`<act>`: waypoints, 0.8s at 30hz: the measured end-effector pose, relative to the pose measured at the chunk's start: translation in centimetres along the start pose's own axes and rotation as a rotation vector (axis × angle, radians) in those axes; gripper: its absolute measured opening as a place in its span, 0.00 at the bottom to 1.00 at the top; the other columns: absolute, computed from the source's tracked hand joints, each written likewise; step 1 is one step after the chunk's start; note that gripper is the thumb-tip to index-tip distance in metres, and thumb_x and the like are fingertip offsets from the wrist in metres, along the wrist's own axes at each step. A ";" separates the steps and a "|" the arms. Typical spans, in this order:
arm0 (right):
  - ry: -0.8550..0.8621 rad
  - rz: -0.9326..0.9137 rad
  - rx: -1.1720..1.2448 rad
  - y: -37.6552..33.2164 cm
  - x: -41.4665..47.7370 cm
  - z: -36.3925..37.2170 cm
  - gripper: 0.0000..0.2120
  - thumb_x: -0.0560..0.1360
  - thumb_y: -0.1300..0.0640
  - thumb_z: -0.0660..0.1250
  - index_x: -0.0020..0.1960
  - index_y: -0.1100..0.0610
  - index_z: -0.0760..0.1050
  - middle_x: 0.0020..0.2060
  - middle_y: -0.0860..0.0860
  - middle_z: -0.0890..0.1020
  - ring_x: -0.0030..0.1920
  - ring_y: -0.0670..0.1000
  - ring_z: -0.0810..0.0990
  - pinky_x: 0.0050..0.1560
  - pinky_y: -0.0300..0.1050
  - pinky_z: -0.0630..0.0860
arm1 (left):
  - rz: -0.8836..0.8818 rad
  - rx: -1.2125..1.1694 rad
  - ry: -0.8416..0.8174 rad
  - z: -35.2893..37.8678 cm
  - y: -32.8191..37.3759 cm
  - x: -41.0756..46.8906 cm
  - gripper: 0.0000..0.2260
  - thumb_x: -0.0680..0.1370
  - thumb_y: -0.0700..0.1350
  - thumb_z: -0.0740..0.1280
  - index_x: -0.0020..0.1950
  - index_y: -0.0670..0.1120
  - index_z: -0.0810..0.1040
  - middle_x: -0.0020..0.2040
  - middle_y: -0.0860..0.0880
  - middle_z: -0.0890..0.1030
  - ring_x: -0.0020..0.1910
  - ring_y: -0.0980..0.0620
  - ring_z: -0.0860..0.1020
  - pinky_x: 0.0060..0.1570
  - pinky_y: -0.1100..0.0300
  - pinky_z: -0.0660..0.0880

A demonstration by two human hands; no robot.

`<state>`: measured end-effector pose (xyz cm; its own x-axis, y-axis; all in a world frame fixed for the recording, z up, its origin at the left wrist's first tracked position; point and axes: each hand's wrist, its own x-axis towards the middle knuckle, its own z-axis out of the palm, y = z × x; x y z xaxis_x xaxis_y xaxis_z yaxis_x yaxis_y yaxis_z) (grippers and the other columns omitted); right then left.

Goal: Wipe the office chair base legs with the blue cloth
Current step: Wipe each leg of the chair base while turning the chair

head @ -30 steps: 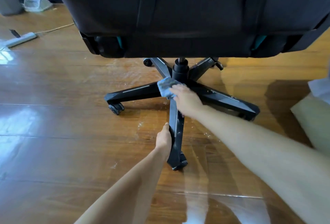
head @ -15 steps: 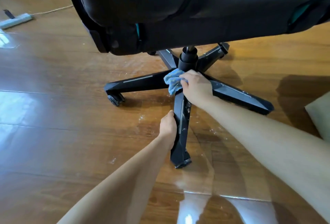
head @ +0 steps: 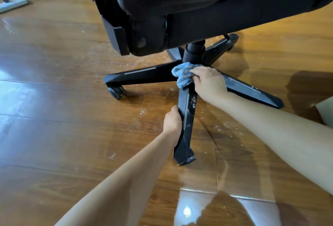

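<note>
A black office chair fills the top of the view, its star-shaped base [head: 144,76] spread on the wooden floor. The near leg [head: 186,117] points toward me and carries white dust specks. My left hand [head: 173,124] grips that leg from its left side, about halfway along. My right hand [head: 209,83] presses a bunched blue cloth [head: 182,75] onto the hub end of the near leg, just below the central column [head: 194,52]. The seat hides the far legs' inner ends.
White crumbs and dust lie on the glossy wood floor [head: 54,117] around the near leg. A grey floor tool [head: 14,4] with a cord lies at the far left. A pale object [head: 327,112] sits at the right edge.
The view has shifted closer and to the left of the chair. My right hand with the cloth stays at the hub. My left hand keeps its hold on the near leg.
</note>
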<state>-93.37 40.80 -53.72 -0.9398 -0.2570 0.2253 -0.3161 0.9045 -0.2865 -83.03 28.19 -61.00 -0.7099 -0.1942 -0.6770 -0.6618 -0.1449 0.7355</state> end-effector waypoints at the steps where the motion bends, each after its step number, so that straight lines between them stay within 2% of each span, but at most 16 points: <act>1: 0.019 0.013 -0.005 -0.1 0.2 0.1 0.17 0.82 0.58 0.61 0.68 0.53 0.80 0.64 0.50 0.82 0.63 0.57 0.79 0.58 0.51 0.78 | 0.000 -0.009 -0.003 0.0 0.0 0.0 0.19 0.84 0.54 0.53 0.43 0.47 0.76 0.34 0.46 0.78 0.34 0.45 0.73 0.38 0.54 0.70; 8: 0.086 -0.093 -0.055 -0.4 -3.0 0.7 0.15 0.82 0.60 0.60 0.66 0.51 0.77 0.58 0.49 0.84 0.57 0.56 0.82 0.47 0.48 0.77 | -0.001 -0.044 -0.025 0.2 0.1 -0.1 0.19 0.84 0.55 0.53 0.47 0.46 0.78 0.37 0.45 0.78 0.35 0.45 0.75 0.39 0.55 0.70; 10: 0.087 -0.117 -0.031 -1.0 -4.7 0.9 0.15 0.82 0.60 0.60 0.65 0.53 0.79 0.60 0.49 0.84 0.59 0.54 0.81 0.51 0.47 0.78 | 0.002 -0.054 -0.026 0.2 0.1 -0.2 0.19 0.85 0.55 0.54 0.47 0.45 0.78 0.40 0.44 0.79 0.37 0.45 0.75 0.41 0.53 0.71; 12: 0.060 -0.107 0.011 -1.3 -5.7 1.0 0.16 0.83 0.59 0.61 0.67 0.55 0.80 0.66 0.51 0.83 0.66 0.53 0.80 0.60 0.48 0.78 | 0.004 -0.058 -0.022 0.2 0.1 -0.3 0.20 0.85 0.56 0.54 0.48 0.46 0.80 0.41 0.43 0.80 0.40 0.45 0.76 0.43 0.52 0.71; 15: -0.022 -0.052 0.004 -1.5 -3.8 1.0 0.19 0.86 0.58 0.56 0.74 0.57 0.75 0.73 0.52 0.77 0.74 0.51 0.73 0.69 0.50 0.74 | -0.012 -0.063 -0.022 0.1 0.3 -0.7 0.21 0.85 0.56 0.54 0.51 0.45 0.82 0.42 0.43 0.82 0.38 0.45 0.77 0.41 0.53 0.72; 19: -0.069 0.068 0.035 -1.8 -0.5 0.2 0.20 0.87 0.57 0.53 0.75 0.55 0.73 0.73 0.50 0.76 0.70 0.55 0.76 0.65 0.49 0.74 | -0.064 -0.073 -0.018 -0.1 0.9 -1.8 0.23 0.85 0.59 0.55 0.61 0.46 0.83 0.46 0.43 0.85 0.41 0.44 0.80 0.44 0.53 0.74; 23: -0.072 0.023 0.067 -1.7 -3.4 0.5 0.20 0.87 0.57 0.54 0.77 0.55 0.71 0.77 0.49 0.72 0.76 0.51 0.70 0.72 0.49 0.72 | -0.105 -0.109 -0.089 -0.8 1.2 -2.5 0.23 0.86 0.62 0.57 0.57 0.48 0.85 0.39 0.48 0.87 0.33 0.49 0.83 0.35 0.60 0.76; 24: -0.066 0.012 0.078 -1.7 -4.7 0.7 0.20 0.87 0.57 0.54 0.77 0.55 0.72 0.77 0.49 0.71 0.77 0.50 0.68 0.73 0.49 0.70 | -0.117 -0.112 -0.122 -1.1 1.2 -2.6 0.24 0.86 0.63 0.57 0.58 0.48 0.86 0.42 0.49 0.88 0.35 0.50 0.84 0.36 0.59 0.77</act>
<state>-88.56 40.22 -54.98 -0.9492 -0.2704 0.1607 -0.3115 0.8791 -0.3608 -81.74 27.47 -58.30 -0.6579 -0.0514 -0.7513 -0.7157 -0.2676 0.6451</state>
